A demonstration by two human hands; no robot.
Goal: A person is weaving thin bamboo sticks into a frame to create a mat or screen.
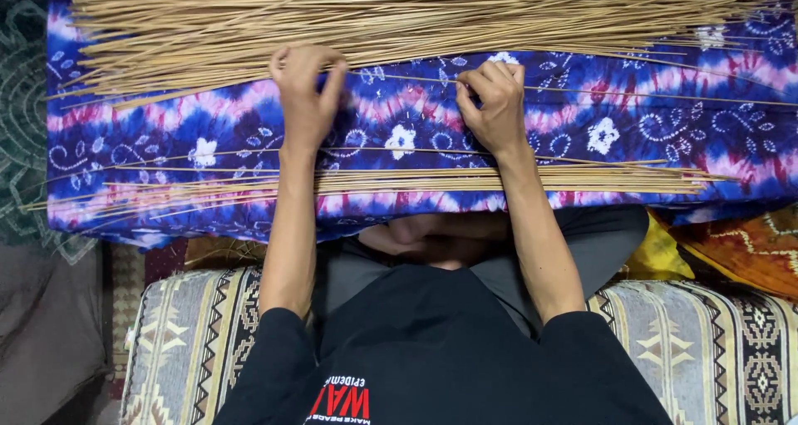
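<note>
- Big heap of sticks [391, 17]: thin, straw-coloured, straight; lies along the far edge of the tie-dye cloth [632, 134]. Likely very light, springy, apt to snap if bent.
- Left hand [305, 92]: fingers curled at heap's near edge, pinching what seems a single stick; contact partly hidden.
- Right hand [496, 101]: closed pinch on the same thin stick. Best held near mid-length, lightly.
- Smaller sorted row [515, 178]: flat, parallel, nearer the lap.
- Patterned cushion [715, 350]: woven, soft.

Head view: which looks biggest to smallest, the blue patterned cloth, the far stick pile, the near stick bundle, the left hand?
1. Blue patterned cloth
2. Far stick pile
3. Near stick bundle
4. Left hand
</note>
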